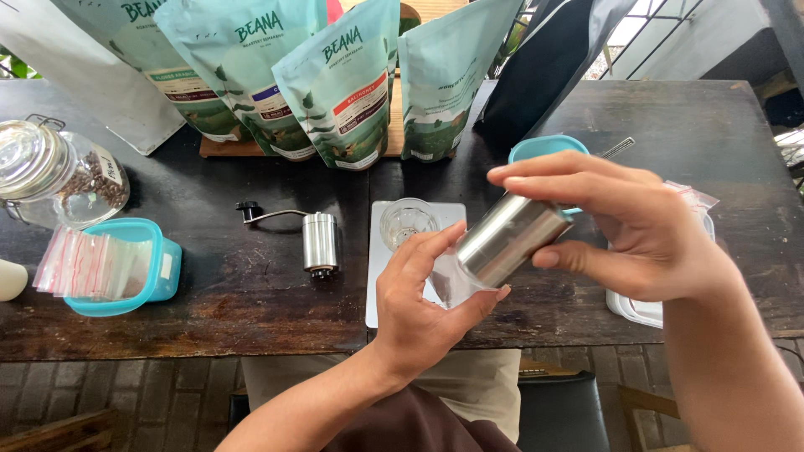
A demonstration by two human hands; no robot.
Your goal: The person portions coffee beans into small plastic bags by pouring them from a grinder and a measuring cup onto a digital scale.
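While the right hand (636,230) gripped a tilted steel grinder cylinder (511,238) above the dark surface (209,310), the left hand's (423,305) fingers pinched a clear bag (452,280) at its mouth. Four teal pouches (335,84) with red, purple and white label bands stood behind.

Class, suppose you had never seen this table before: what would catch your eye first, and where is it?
First, the two hands in the middle foreground: the right hand tilts a shiny steel cylinder toward a small clear bag in the left hand. Next, the row of pale green pouches standing along the table's far edge. On the left, a glass jar of coffee beans lies above a turquoise tub.
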